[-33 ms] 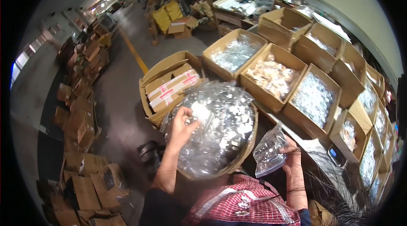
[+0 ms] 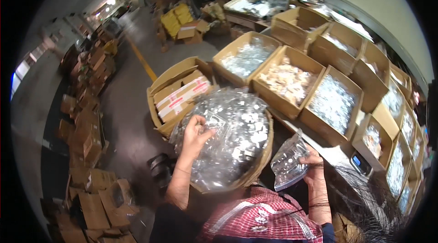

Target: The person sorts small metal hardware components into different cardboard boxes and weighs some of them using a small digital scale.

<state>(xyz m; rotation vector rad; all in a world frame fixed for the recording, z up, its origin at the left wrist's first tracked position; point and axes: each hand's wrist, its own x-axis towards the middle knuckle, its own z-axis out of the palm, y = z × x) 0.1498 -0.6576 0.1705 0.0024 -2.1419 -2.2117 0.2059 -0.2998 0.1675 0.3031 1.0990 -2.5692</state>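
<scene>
A large round container [image 2: 268, 152] in front of me brims with small clear plastic bags of shiny bits. Above its left part, my left hand [image 2: 195, 139] is closed, thumb and fingers pinching a small clear plastic bag [image 2: 219, 126]. My right hand [image 2: 312, 166], off to the container's right, grips a larger clear zip bag [image 2: 288, 163] with small pale pieces inside. That bag hangs tilted, apart from the container. A red checked cloth with white trim [image 2: 260, 218] covers my front between the forearms.
Several open cardboard boxes [image 2: 335, 99] of small packets line the bench at right. A small device with a screen [image 2: 360, 163] lies near them. Left of the container stands an open carton with taped flaps [image 2: 180, 95]. Stacked cartons [image 2: 93, 138] run along the far left.
The bright glare on the bag in my left hand has faded, so its outline shows. Both hands hold the same bags, and the whole view has shifted slightly.
</scene>
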